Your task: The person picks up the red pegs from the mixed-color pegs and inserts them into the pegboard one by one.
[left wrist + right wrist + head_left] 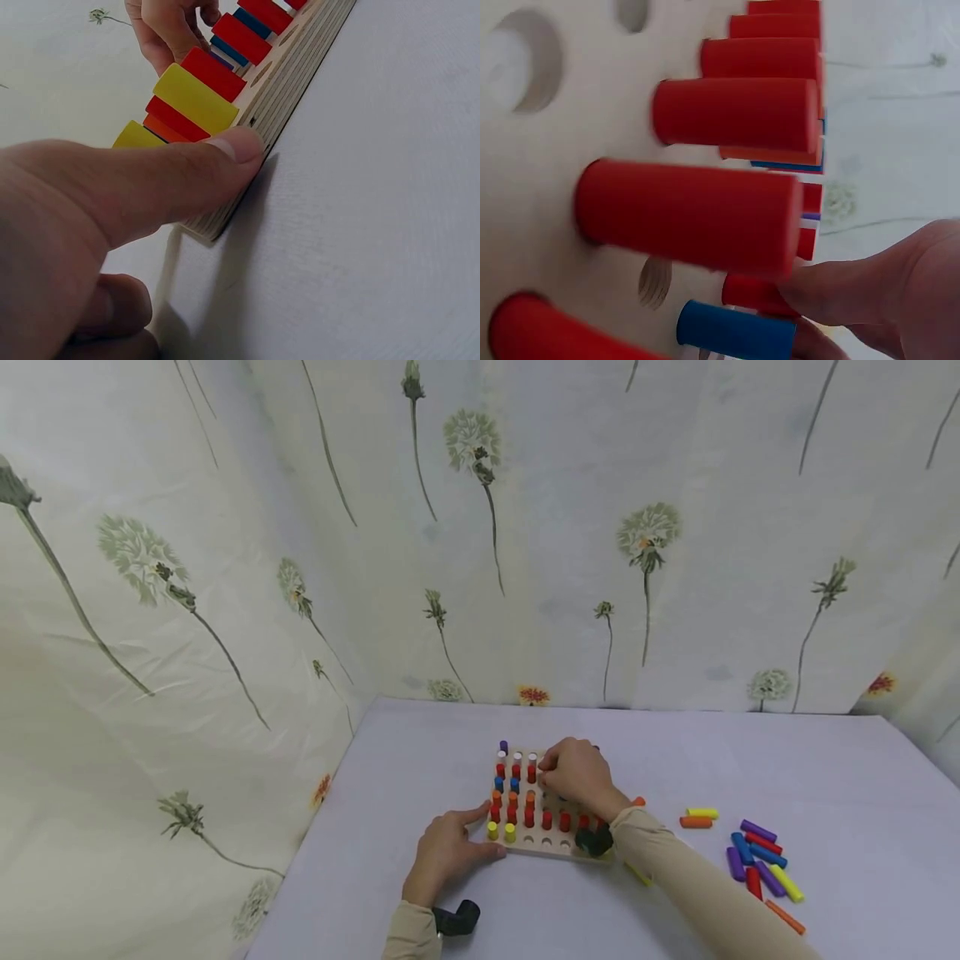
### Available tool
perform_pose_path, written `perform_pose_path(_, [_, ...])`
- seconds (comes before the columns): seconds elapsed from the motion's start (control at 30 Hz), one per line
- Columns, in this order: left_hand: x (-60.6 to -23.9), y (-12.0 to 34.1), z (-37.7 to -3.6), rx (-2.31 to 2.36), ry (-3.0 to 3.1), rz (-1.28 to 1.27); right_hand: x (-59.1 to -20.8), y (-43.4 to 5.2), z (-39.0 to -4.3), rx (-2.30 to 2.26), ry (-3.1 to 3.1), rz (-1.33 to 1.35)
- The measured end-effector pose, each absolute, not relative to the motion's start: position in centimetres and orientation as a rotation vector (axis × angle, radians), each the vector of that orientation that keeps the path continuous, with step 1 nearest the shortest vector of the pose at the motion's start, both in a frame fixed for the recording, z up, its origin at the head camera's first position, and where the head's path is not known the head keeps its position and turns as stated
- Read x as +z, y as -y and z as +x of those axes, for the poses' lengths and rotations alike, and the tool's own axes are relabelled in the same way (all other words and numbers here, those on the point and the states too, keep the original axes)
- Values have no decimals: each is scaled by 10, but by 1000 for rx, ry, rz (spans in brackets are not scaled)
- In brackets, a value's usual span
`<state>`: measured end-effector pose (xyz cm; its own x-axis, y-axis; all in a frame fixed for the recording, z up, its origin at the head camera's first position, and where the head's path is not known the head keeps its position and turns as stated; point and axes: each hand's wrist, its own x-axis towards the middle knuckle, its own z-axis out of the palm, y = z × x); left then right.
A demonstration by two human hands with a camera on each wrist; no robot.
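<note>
In the lower middle of the head view we see the wooden peg board (537, 845), lying on the white table (420, 760); at its lower left corner is the left hand (446, 852), with thumb and index finger spread wide; the thumb touches the front edge, as the left wrist view also shows, and the index finger is at the left side. The right hand (579, 772) is above the upper right part of the board; its fingers are narrow together, and in the lower right of the right wrist view we see it pinch a red peg (757, 292), just beside a standing blue peg (736, 328); how deep this red peg sits in the board, we cannot tell.

On the board, two yellow pegs (510, 833) stand at the lower left, with round holes to their right; behind them is a long row of red pegs (547, 819), then orange pegs (531, 798), blue ones, again red ones, and white pegs (517, 758); one purple peg (504, 746) stands at the far left corner. At the lower right of the head view, loose pegs (762, 842) of several colours lie on the table; some are touching.
</note>
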<state>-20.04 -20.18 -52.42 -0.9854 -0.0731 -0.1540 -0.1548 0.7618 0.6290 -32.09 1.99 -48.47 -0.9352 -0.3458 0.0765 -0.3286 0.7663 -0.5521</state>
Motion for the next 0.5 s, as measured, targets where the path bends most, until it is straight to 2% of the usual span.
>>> perform_pose_path(0.27, [-522,204,-201,1017,-2846,-203,-475,-25,-322,-927,-2890,-765])
perform_pose_path(0.5, [-525,201,-200,1007,-2858,-189,-464,-62,-314,-1049,-2899,-826])
